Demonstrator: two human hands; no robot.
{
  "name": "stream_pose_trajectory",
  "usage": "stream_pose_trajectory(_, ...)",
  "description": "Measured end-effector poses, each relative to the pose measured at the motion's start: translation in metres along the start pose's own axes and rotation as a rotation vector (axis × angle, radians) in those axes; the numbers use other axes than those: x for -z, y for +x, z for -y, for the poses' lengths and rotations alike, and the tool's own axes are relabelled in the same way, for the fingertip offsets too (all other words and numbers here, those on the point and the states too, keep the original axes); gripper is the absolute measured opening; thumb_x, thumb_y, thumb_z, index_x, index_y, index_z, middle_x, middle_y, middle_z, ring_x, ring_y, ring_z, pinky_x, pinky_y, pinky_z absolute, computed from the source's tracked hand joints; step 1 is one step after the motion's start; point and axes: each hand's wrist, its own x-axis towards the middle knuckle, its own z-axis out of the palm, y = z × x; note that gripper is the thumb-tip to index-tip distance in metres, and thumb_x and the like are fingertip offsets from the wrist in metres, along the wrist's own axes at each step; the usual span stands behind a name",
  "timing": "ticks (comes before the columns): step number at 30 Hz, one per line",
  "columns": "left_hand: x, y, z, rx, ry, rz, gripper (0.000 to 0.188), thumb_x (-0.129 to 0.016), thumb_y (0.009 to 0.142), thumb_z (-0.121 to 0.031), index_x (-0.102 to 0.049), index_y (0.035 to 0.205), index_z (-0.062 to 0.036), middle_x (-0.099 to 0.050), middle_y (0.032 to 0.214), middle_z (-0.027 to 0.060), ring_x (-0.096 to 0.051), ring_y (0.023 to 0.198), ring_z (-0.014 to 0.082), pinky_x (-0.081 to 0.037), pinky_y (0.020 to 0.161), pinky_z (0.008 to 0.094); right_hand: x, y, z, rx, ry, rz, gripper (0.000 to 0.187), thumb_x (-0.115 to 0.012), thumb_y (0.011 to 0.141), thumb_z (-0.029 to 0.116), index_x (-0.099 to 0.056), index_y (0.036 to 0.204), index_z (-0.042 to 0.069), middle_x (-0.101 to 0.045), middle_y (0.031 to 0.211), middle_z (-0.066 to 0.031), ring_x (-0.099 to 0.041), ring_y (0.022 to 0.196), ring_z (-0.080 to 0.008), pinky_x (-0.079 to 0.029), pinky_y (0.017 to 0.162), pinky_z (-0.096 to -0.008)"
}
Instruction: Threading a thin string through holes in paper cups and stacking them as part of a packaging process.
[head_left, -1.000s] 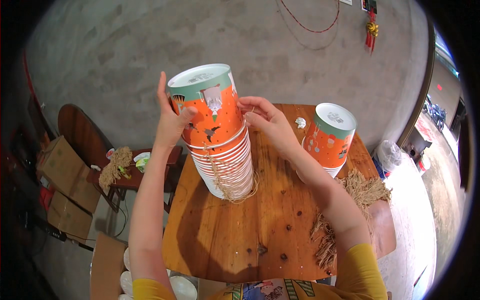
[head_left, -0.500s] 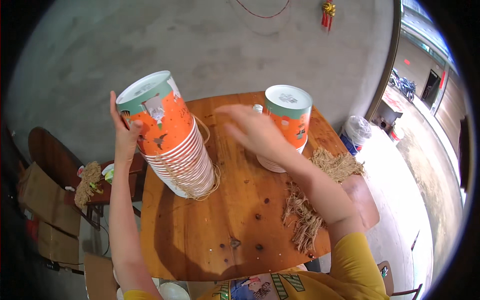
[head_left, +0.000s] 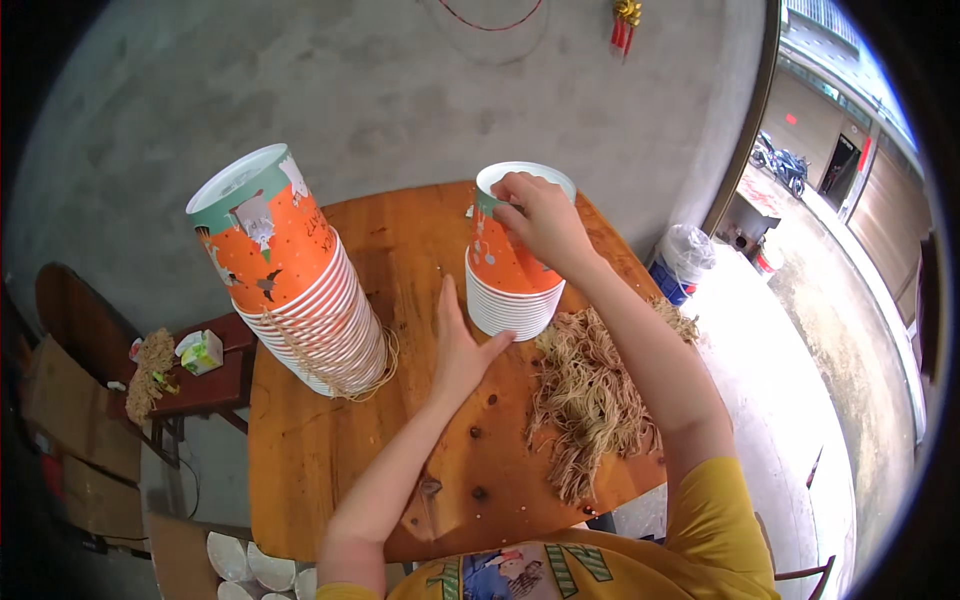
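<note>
Two stacks of upside-down paper buckets, orange with green bands and white rims, stand on the wooden table. At the right stack (head_left: 512, 300), my right hand (head_left: 548, 228) has its fingers curled over the raised edge of the top bucket's base. My left hand (head_left: 462, 355) is held low by the same stack, fingers spread and thumb near the lowest rims; whether it touches them I cannot tell. The taller left stack (head_left: 272, 245) leans in view, with thin tan cords (head_left: 365, 370) hanging round its lower rims. Neither hand is on it.
A heap of tan cord (head_left: 590, 395) lies on the table (head_left: 350, 480) to the right. Beyond the right edge stands a blue bucket with a plastic bag (head_left: 687, 250). At left are a dark red bench (head_left: 220, 375) with a tissue pack (head_left: 200, 352) and cardboard boxes (head_left: 75, 400).
My left hand has left the tall left stack and come over to the right stack's base. My right hand has moved onto the top of the right stack. The view has shifted slightly right.
</note>
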Motion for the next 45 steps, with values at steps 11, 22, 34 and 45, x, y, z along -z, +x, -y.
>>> stream_pose_trajectory(11,-0.065,0.049,0.022,0.131,-0.123,-0.132,0.118,-0.082,0.069,-0.046,-0.009,0.151,-0.0024,-0.017,0.151,0.0286,-0.025,0.139,0.0441,-0.026,0.113,0.0508,0.038,0.029,0.000,0.114,0.071,-0.114,0.015,-0.061,0.083,0.014,-0.058,0.094,0.005,-0.064,0.089,-0.0097,-0.059,0.093,-0.0313,-0.035,0.099,-0.0460)
stream_pose_trajectory(22,0.023,0.022,-0.077,0.011,-0.979,0.006,0.045,-0.047,0.102,-0.027,-0.040,0.140,-0.0026,-0.046,0.136,0.0121,-0.045,0.127,0.0232,-0.035,0.108,0.0356,0.129,-0.088,0.022,0.075,0.345,-0.344,0.017,-0.063,0.084,-0.001,-0.058,0.098,0.007,-0.058,0.130,-0.0100,-0.039,0.136,-0.0330,-0.031,0.111,-0.0441)
stream_pose_trajectory(34,0.076,-0.068,-0.124,0.132,-0.572,-0.214,0.015,-0.048,0.101,-0.013,-0.057,0.104,-0.0014,-0.054,0.093,-0.0009,-0.051,0.082,0.0052,-0.045,0.074,0.0243,0.072,-0.203,0.032,-0.301,0.629,-0.027,0.019,-0.066,0.086,-0.001,-0.059,0.103,0.006,-0.061,0.120,-0.0097,-0.054,0.118,-0.0227,-0.043,0.099,-0.0340)
stream_pose_trajectory(45,0.076,-0.100,-0.104,-0.347,0.566,0.029,0.024,-0.062,0.087,-0.001,-0.060,0.111,-0.0007,-0.050,0.085,0.0138,-0.056,0.076,0.0327,-0.047,0.066,0.0415,0.042,-0.214,-0.035,-0.138,-0.161,0.279,0.010,-0.066,0.082,0.014,-0.065,0.092,0.010,-0.061,0.089,-0.0074,-0.056,0.088,-0.0302,-0.047,0.083,-0.0400)
